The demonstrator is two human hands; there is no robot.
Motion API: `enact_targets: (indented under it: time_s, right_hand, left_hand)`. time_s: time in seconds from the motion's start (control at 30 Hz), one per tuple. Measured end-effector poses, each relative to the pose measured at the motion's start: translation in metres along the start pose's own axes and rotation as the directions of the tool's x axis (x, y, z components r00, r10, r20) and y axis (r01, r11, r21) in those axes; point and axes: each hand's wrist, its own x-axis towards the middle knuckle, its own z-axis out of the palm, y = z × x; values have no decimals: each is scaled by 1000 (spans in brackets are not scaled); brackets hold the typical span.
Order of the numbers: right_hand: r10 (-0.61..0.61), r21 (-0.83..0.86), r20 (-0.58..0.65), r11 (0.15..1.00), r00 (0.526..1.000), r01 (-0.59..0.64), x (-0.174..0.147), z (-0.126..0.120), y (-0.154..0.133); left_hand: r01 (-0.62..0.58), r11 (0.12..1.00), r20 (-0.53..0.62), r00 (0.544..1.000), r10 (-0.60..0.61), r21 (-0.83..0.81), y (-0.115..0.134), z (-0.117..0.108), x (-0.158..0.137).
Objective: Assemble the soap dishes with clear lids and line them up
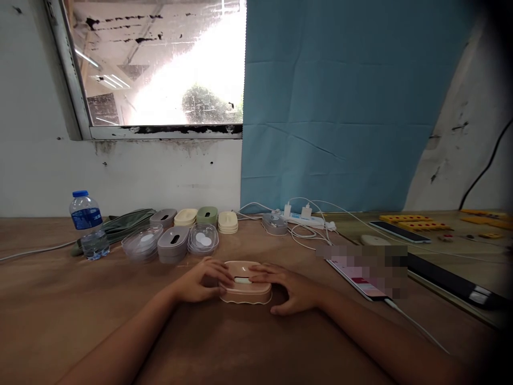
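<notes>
A peach-coloured plastic box point(246, 293) with rounded corners, a slotted lid and a wavy lower edge sits on the table in front of me. Around its left end is my left hand point(200, 280), fingertips on the lid by the slot and thumb against the near left side. From the right, my right hand point(290, 289) rests its fingertips on the lid. Its thumb is spread away from the box, near the tabletop. A pale strip shows in the slot. The box's underside is hidden.
Behind stand grey point(173, 245), cream point(228, 222) and green point(207, 215) box parts, clear plastic pieces point(203, 239) and a water bottle point(86, 224). To the right lie a charging phone point(356, 275), a power strip point(306, 219) with loose cables, and yellow blocks point(412, 220).
</notes>
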Motion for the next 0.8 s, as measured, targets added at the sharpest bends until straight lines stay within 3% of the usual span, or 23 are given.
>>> enact_targets:
  time_s: [0.1,0.23,0.37,0.47,0.63,0.73,0.8]
  right_hand:
    - [-5,6,15,1000,1000,5,0,0,2]
    - [-11,5,22,1000,1000,11,0,-1,3]
    - [-15,6,29,1000,999,14,0,-2,2]
    - [-15,-1,30,1000,999,15,0,-1,2]
    - [-18,-27,34,999,999,19,0,-2,1]
    - [-32,-70,55,997,998,36,0,-6,-2]
    - [-45,-111,40,993,998,49,-2,-9,-6]
  left_hand:
    - [61,972,-171,985,-22,227,-10,-6,-1]
    - [224,820,-282,956,-80,526,-40,-11,-6]
    - [291,752,-339,936,-95,591,-64,-12,-10]
    - [324,747,-401,912,-85,580,-67,-15,-9]
    - [337,854,-530,844,-86,397,-50,-19,-5]
    - [307,951,-677,707,-205,32,-34,-22,0]
    - [162,928,-704,612,-361,-335,-23,-25,3]
